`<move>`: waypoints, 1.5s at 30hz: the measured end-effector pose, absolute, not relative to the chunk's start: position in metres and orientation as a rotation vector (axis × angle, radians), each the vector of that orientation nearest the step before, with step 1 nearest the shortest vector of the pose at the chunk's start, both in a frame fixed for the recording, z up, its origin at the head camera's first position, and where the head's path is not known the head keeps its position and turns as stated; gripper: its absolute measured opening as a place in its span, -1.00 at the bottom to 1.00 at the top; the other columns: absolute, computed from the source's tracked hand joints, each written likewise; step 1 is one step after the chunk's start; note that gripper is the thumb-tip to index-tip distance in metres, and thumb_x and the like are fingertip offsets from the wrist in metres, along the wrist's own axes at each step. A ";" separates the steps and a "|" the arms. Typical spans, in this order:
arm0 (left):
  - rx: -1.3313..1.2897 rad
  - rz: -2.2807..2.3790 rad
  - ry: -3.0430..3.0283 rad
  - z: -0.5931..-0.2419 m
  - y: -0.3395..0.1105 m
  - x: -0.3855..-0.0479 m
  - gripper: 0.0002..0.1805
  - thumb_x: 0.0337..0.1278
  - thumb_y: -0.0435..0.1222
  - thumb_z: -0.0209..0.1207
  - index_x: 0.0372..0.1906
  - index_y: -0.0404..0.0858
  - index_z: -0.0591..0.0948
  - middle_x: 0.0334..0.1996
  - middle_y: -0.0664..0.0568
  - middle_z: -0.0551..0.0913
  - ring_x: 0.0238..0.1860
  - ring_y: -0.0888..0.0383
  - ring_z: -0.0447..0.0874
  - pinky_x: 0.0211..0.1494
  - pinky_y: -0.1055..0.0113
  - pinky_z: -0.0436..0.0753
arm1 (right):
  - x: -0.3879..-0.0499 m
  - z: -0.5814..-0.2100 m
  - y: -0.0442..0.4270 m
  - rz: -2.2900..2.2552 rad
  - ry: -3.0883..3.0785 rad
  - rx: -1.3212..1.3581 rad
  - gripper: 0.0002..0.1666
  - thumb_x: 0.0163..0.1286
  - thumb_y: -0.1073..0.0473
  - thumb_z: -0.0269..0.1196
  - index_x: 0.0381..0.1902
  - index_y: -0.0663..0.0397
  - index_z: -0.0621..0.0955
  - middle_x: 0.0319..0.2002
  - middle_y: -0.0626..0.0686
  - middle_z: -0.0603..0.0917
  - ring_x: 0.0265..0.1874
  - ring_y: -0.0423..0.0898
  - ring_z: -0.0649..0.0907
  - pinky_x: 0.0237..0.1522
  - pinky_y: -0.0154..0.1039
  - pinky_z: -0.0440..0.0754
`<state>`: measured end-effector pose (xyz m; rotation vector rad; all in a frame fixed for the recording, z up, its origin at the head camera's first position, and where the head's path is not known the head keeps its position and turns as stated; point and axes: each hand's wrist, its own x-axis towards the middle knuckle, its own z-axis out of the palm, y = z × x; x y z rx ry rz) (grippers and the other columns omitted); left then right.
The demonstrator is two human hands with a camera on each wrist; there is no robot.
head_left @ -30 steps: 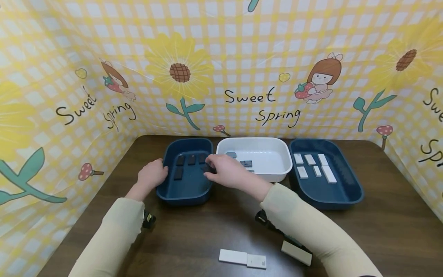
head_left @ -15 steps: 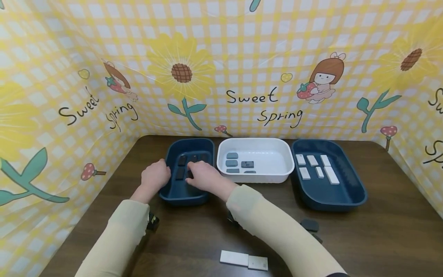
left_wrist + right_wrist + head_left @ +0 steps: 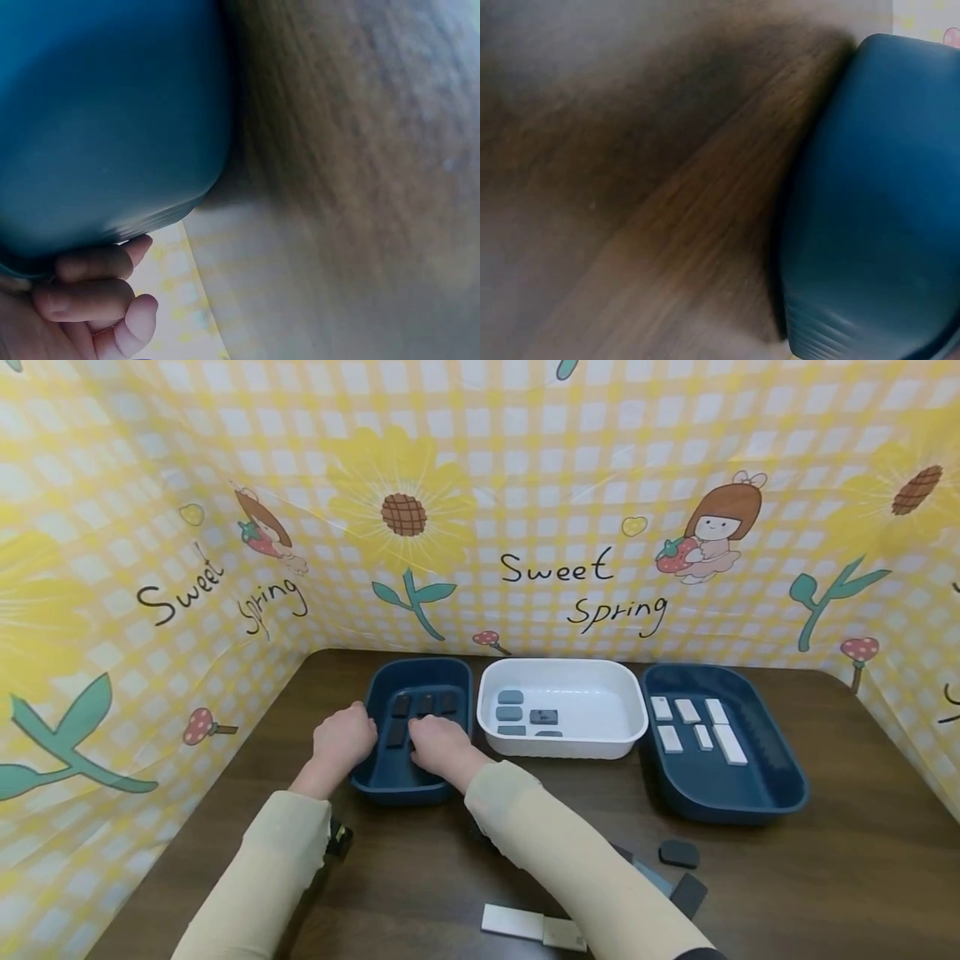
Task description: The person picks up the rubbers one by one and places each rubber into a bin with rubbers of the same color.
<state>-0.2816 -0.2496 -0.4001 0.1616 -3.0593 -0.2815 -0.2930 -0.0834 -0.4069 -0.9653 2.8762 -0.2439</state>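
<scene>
In the head view my left hand [image 3: 343, 743] grips the left rim of the left dark blue tray [image 3: 405, 797]; the left wrist view has its fingers [image 3: 90, 300] curled against the tray wall [image 3: 112, 150]. My right hand [image 3: 444, 747] is inside that tray, fingertips down beside an upright black block [image 3: 396, 732]. Whether it pinches a piece is hidden by the hand. Behind it, a row of black blocks [image 3: 426, 703] lies on the tray floor. The right wrist view holds the tray's outer wall [image 3: 877, 195].
A white tray [image 3: 562, 748] with several grey pieces stands in the middle, and a second blue tray [image 3: 750, 814] with several white blocks at the right. White blocks [image 3: 512, 921] and dark pieces [image 3: 678, 853] lie on the table nearer the front, partly behind my right sleeve.
My right hand has moved left, from the blue tray's right rim with a black piece to its middle, where the piece is out of sight. The left hand stays on the rim.
</scene>
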 end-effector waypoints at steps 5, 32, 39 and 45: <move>0.144 -0.282 -3.048 -0.399 -0.249 -0.282 -0.65 0.35 -0.26 -0.03 -0.07 -0.54 0.49 -0.33 -0.38 0.60 -0.36 -0.27 0.61 -0.33 -0.14 0.57 | -0.297 -0.408 -0.084 -0.265 2.834 -0.916 -0.62 0.39 0.00 0.25 0.05 0.08 0.60 -0.04 0.06 0.65 -0.17 -0.12 0.63 -0.06 -0.21 0.59; 0.157 -0.311 -3.069 -0.399 -0.248 -0.282 -0.57 0.38 -0.25 -0.06 0.07 -0.57 0.45 -0.24 -0.41 0.60 -0.31 -0.27 0.61 -0.27 -0.15 0.57 | -0.307 -0.408 -0.087 -0.104 2.937 -0.918 -0.73 0.37 -0.04 0.26 -0.12 -0.02 0.70 -0.30 -0.04 0.70 -0.42 -0.17 0.60 -0.26 -0.25 0.62; 0.159 -0.302 -3.079 -0.400 -0.247 -0.282 -0.57 0.38 -0.24 -0.07 0.08 -0.57 0.45 -0.23 -0.41 0.60 -0.29 -0.28 0.61 -0.26 -0.15 0.57 | -0.308 -0.411 -0.087 -0.030 2.977 -0.925 -0.71 0.37 -0.09 0.25 -0.16 -0.03 0.71 -0.37 -0.04 0.67 -0.50 -0.17 0.56 -0.34 -0.28 0.60; 0.171 -0.295 -3.076 -0.400 -0.248 -0.281 -0.57 0.38 -0.25 -0.05 0.07 -0.57 0.45 -0.26 -0.40 0.60 -0.32 -0.26 0.61 -0.29 -0.13 0.58 | -0.308 -0.411 -0.087 -0.026 2.998 -0.959 -0.63 0.37 -0.15 0.24 -0.11 -0.03 0.67 -0.28 -0.03 0.68 -0.42 -0.16 0.60 -0.33 -0.27 0.60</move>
